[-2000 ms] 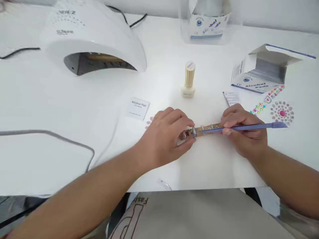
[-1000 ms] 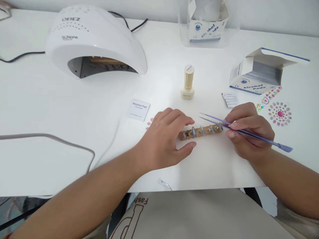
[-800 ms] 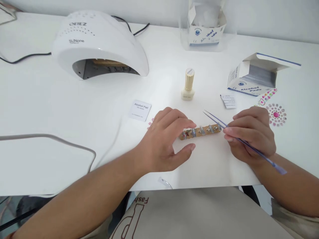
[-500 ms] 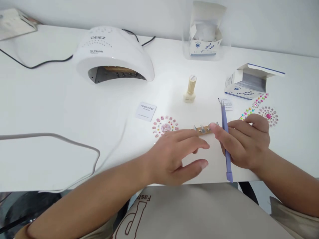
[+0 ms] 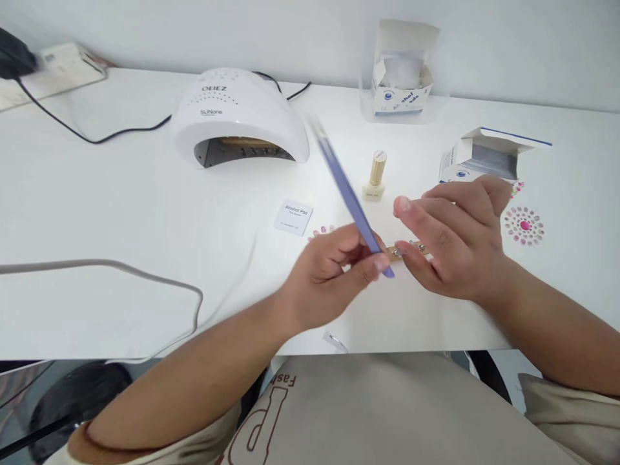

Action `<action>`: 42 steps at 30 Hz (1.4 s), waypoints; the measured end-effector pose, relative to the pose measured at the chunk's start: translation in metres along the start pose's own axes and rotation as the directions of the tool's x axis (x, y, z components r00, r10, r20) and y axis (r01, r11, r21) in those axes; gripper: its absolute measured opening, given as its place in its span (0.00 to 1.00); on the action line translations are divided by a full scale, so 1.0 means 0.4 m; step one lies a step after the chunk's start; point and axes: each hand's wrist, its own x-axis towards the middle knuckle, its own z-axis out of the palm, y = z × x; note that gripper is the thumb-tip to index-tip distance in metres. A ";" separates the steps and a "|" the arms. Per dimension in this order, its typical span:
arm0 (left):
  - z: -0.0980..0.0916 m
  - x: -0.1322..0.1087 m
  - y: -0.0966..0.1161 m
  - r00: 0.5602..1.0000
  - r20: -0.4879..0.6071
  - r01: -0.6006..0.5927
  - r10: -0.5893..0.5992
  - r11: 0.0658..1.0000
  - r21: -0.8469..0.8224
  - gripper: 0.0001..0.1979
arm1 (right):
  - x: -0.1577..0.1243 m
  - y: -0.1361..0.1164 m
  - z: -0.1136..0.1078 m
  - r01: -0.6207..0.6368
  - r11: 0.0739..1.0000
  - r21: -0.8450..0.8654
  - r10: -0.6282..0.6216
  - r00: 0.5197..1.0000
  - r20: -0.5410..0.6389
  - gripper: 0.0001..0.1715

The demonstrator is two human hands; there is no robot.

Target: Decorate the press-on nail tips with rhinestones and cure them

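Between thumb and fingers of my left hand (image 5: 322, 278) is a pair of purple tweezers (image 5: 346, 197), gripped near the blunt end. Their pale tips slant up and left and look smeared by motion. My right hand (image 5: 460, 239) has its fingers apart and holds nothing, just right of the tweezers. Under it lies a narrow wooden strip (image 5: 392, 256) with round metal studs, partly hidden by both hands. A sheet of pink gem stickers (image 5: 323, 230) is mostly covered by my left hand.
A white nail lamp (image 5: 242, 116) stands at the back left. A polish bottle (image 5: 374, 177) is upright mid-table. An alcohol pad packet (image 5: 293, 217), two alcohol pad boxes (image 5: 400, 103) (image 5: 460, 158) and round gem stickers (image 5: 524, 225) lie around. A small clear piece (image 5: 335, 341) sits at the front edge.
The tweezers have passed from my right hand to my left and now tilt leftward. My right hand has opened and shifted slightly left and up. The small clear piece near the edge is now visible.
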 end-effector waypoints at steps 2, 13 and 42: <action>-0.019 0.005 -0.017 0.994 -0.035 -0.100 0.106 0.984 0.150 0.04 | -0.012 0.015 0.004 0.007 0.997 0.071 -0.012 0.998 0.069 0.24; -0.043 0.026 -0.071 0.878 0.171 -0.463 0.447 0.702 0.541 0.07 | -0.041 0.033 0.049 -0.120 0.971 0.207 0.015 0.894 0.447 0.24; -0.040 0.029 -0.080 0.903 0.206 -0.416 0.377 0.650 0.636 0.06 | -0.042 0.026 0.074 -0.103 0.962 0.254 -0.018 0.901 0.433 0.17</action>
